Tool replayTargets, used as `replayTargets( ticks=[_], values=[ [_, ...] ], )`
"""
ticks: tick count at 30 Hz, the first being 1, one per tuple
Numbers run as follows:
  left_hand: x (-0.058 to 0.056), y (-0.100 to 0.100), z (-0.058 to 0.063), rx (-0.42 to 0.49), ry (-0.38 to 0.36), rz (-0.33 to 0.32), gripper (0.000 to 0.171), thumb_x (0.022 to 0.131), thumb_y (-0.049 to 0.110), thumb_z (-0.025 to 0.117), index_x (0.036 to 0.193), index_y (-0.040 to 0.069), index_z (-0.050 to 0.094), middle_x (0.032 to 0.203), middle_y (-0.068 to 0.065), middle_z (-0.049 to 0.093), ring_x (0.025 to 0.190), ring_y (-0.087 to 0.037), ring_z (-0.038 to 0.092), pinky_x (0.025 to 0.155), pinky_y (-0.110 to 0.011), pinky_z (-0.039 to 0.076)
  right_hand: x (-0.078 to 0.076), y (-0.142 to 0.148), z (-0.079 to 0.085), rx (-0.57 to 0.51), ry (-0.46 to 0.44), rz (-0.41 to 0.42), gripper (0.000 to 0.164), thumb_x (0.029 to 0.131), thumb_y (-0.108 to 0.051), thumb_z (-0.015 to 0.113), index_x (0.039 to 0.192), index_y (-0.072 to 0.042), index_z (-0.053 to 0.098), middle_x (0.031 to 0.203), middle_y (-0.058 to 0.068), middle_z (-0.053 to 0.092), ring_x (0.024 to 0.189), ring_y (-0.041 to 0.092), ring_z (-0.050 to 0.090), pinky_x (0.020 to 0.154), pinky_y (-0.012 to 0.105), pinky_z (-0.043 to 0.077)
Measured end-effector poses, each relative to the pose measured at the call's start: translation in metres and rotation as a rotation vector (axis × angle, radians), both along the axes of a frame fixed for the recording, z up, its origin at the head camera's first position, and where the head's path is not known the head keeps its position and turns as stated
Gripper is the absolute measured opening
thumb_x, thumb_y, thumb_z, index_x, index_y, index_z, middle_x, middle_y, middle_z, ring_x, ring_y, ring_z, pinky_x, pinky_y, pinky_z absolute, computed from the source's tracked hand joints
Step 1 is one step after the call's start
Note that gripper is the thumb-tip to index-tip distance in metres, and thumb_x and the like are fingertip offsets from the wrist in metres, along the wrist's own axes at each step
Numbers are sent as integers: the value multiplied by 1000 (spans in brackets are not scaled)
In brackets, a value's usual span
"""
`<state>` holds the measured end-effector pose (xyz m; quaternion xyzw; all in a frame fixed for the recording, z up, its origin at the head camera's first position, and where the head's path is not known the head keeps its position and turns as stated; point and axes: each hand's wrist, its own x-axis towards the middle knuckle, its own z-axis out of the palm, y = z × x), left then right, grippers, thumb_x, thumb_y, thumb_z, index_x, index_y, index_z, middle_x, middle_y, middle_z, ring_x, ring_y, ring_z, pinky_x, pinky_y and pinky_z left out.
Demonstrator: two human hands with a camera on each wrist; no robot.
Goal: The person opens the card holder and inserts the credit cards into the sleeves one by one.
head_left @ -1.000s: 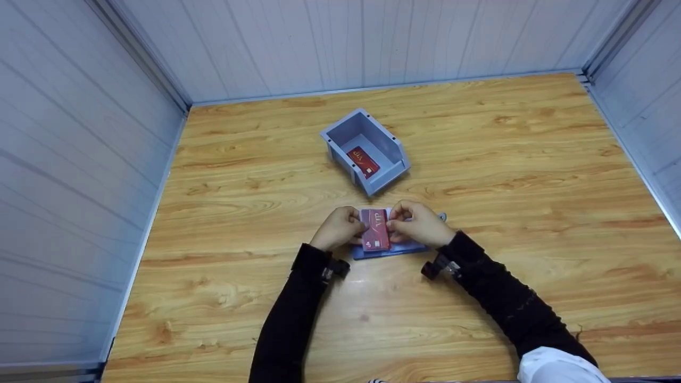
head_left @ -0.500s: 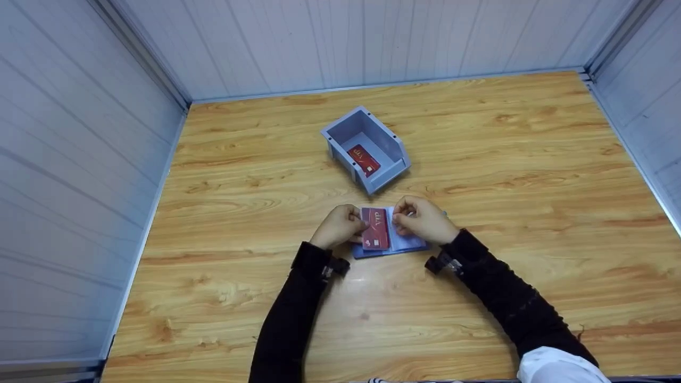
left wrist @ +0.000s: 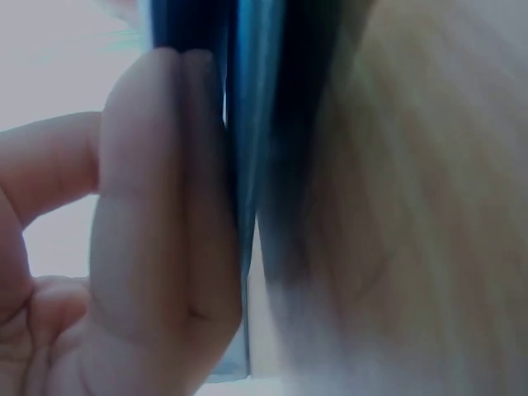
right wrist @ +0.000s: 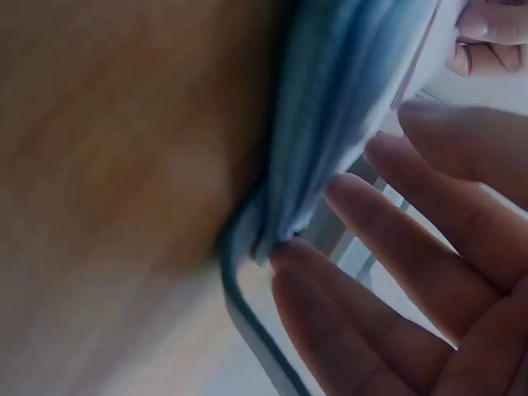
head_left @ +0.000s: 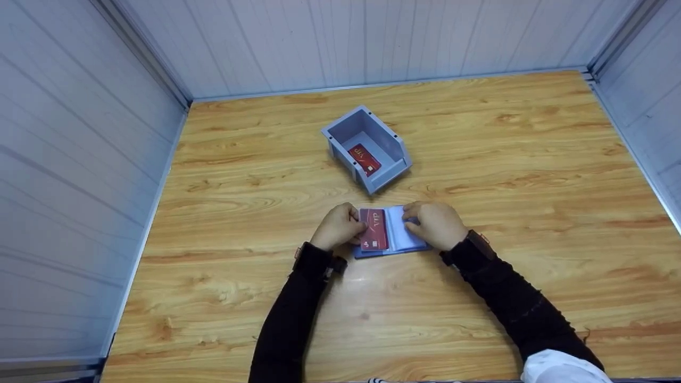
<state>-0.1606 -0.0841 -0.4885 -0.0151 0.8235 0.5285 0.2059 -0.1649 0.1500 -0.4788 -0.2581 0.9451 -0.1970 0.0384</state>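
A blue card holder [head_left: 397,234] lies spread open on the table, with pale, see-through pages. On its left side is a red VIP card [head_left: 374,230]; whether a sleeve covers it fully cannot be told. My left hand [head_left: 336,229] pinches the holder's left part, thumb over the card and fingers behind. The left wrist view has those fingers [left wrist: 144,223] against the blue cover [left wrist: 257,115]. My right hand [head_left: 439,224] touches the holder's right pages. In the right wrist view its fingers [right wrist: 396,239] stretch along the page edges, near a closing strap [right wrist: 247,318].
Beyond the holder stands a grey plastic bin [head_left: 346,119], its low front facing lower right. A second red VIP card [head_left: 365,158] lies inside it. Pale panelled walls [head_left: 340,42] border the wooden table [head_left: 239,202] at the back and sides.
My right hand has let go near the red card and moved right to the holder's right edge, exposing the pale right page. The left hand has kept its hold.
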Motion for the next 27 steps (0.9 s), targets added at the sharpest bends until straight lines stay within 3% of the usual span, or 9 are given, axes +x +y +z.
replayTargets(
  ticks=[8, 15, 22, 27],
  values=[
    [3, 0, 2, -189, 99, -12, 17, 82, 6, 66, 77, 7, 50, 64, -1, 58, 47, -7, 57, 45, -19, 49, 2, -1, 3, 50, 20, 4, 18, 86, -19, 71, 97, -5, 78, 114, 9, 73, 109, 26, 68, 91, 44, 53],
    [7, 4, 3, -404, 299, -42, 13, 76, 8, 66, 82, 0, 58, 68, 1, 50, 60, -16, 49, 55, -25, 37, 1, 2, -2, 30, 62, 15, 16, 84, -18, 71, 93, -7, 78, 111, 8, 73, 103, 25, 69, 84, 42, 55],
    [14, 14, 4, -515, 428, -86, 21, 80, 13, 70, 91, 1, 57, 83, -9, 56, 75, -25, 55, 67, -39, 47, -1, 3, -4, 0, 10, -10, 22, 85, -23, 72, 97, -6, 77, 113, 9, 73, 106, 27, 68, 90, 43, 53],
    [20, 20, 3, -611, 474, -122, 34, 79, 18, 74, 102, -2, 59, 97, -18, 58, 85, -33, 60, 71, -46, 52, -4, 5, -4, -19, -20, -4, 28, 85, -25, 73, 105, -4, 75, 113, 10, 72, 110, 28, 65, 99, 45, 48]
  ],
)
